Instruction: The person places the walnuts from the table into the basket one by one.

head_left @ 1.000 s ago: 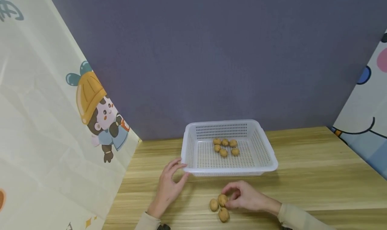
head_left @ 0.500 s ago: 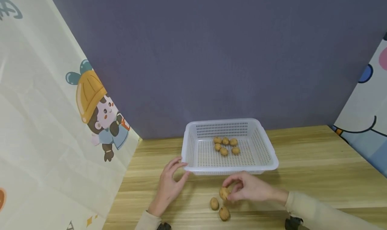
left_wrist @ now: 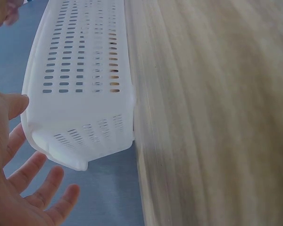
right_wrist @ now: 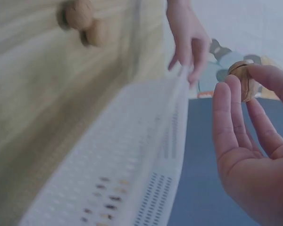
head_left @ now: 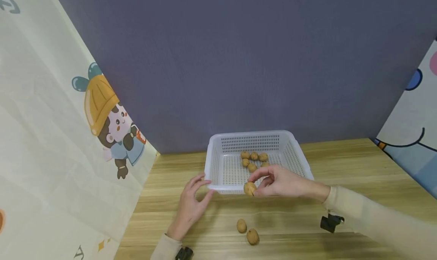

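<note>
In the head view my right hand (head_left: 285, 182) pinches a walnut (head_left: 250, 189) between thumb and fingertips, over the front rim of a white plastic basket (head_left: 218, 189). The right wrist view also shows this walnut (right_wrist: 245, 82) at my fingertips. My left hand (head_left: 192, 207) touches the basket's front left corner, fingers spread and loosely extended. In the left wrist view its thumb (left_wrist: 18, 104) lies at the rim of the basket (left_wrist: 75, 108). Several walnuts (head_left: 252, 167) lie together inside the basket, one partly hidden by my right hand.
Two walnuts, one left (head_left: 241, 226) and one right (head_left: 253, 237), lie on the wooden table (head_left: 358, 176) in front of the basket. A dark blue-grey panel (head_left: 232, 62) stands right behind it. Printed white sheets (head_left: 51, 138) flank the table.
My right hand has lifted one walnut off the table and carried it forward to the basket's front rim. My left hand has stayed at the corner. The view has tilted slightly.
</note>
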`<move>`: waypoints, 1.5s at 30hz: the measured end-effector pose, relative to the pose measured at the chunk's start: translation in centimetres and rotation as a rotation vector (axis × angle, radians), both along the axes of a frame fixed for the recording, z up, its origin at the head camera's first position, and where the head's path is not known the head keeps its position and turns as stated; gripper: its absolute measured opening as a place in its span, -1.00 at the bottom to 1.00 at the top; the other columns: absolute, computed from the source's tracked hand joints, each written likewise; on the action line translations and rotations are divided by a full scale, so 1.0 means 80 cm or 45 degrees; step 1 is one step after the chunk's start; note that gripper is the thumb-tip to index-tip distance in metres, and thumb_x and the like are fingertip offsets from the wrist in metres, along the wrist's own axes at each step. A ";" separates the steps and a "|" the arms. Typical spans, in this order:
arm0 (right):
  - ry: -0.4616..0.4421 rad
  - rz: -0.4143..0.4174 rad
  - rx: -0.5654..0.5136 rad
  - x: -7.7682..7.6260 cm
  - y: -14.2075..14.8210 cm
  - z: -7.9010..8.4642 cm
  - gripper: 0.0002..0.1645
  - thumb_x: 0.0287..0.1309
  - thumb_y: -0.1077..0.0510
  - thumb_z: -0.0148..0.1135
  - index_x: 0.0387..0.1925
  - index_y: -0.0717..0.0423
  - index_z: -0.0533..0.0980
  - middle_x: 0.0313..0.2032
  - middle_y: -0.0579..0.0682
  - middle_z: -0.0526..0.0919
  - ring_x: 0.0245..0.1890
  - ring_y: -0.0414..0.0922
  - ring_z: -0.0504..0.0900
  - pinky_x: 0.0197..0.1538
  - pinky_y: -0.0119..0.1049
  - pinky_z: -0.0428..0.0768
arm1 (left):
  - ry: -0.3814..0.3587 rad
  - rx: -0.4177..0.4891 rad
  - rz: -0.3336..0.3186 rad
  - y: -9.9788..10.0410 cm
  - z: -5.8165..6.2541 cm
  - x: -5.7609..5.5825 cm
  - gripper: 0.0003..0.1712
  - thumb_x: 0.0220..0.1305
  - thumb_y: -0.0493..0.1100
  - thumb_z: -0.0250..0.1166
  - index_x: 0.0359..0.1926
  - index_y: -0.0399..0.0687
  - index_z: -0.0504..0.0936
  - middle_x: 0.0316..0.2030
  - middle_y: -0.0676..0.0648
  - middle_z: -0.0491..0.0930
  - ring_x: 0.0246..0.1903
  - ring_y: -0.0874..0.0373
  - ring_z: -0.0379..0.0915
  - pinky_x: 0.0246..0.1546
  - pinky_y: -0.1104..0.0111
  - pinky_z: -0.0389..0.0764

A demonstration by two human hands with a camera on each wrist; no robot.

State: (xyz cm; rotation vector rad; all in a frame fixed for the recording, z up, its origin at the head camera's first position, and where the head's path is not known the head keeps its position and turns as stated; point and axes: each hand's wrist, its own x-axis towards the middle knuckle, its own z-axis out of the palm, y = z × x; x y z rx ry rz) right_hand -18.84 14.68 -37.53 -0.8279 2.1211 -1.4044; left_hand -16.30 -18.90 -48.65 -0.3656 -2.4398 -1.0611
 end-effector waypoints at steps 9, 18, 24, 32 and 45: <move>0.101 -0.087 0.042 -0.057 -0.002 0.033 -0.48 0.28 0.13 0.45 0.22 0.24 0.60 0.15 0.19 0.73 -0.01 -0.10 0.79 0.09 -0.14 0.79 | -0.010 -0.019 0.005 -0.003 -0.001 0.001 -0.64 0.23 -0.10 0.58 0.05 0.07 0.79 0.34 -0.11 0.62 0.31 -0.13 0.58 0.34 -0.10 0.62; 0.245 -0.100 0.169 -0.118 -0.006 0.037 -0.46 0.34 0.06 0.42 0.28 0.15 0.60 0.20 0.15 0.73 0.08 0.00 0.78 0.16 -0.06 0.78 | -0.002 -0.017 -0.001 -0.002 -0.002 0.003 -0.64 0.24 -0.09 0.58 0.05 0.07 0.79 0.34 -0.12 0.62 0.30 -0.13 0.58 0.34 -0.11 0.62; 0.283 -0.162 0.185 -0.156 0.006 0.014 -0.45 0.39 0.01 0.41 0.31 0.11 0.59 0.30 0.18 0.65 0.16 0.06 0.74 0.20 0.03 0.76 | -0.014 -0.023 -0.004 0.001 -0.003 0.003 -0.64 0.25 -0.07 0.57 0.06 0.10 0.78 0.35 -0.07 0.61 0.30 -0.11 0.58 0.33 -0.10 0.63; 0.165 -0.255 0.142 -0.190 0.009 -0.018 -0.40 0.38 -0.05 0.43 0.35 0.06 0.56 0.31 0.15 0.64 0.17 0.10 0.71 0.24 0.16 0.71 | -0.004 -0.014 -0.001 0.002 0.000 0.002 -0.65 0.24 -0.09 0.57 0.05 0.07 0.79 0.34 -0.14 0.63 0.29 -0.15 0.58 0.33 -0.12 0.63; 0.101 -0.218 0.191 -0.206 -0.020 -0.073 -0.44 0.32 -0.03 0.47 0.28 0.06 0.63 0.18 0.06 0.76 0.12 0.04 0.75 0.31 0.07 0.69 | 0.019 -0.027 0.006 0.000 0.001 0.001 -0.64 0.21 -0.09 0.59 0.04 0.08 0.79 0.34 -0.09 0.63 0.28 -0.13 0.60 0.32 -0.10 0.64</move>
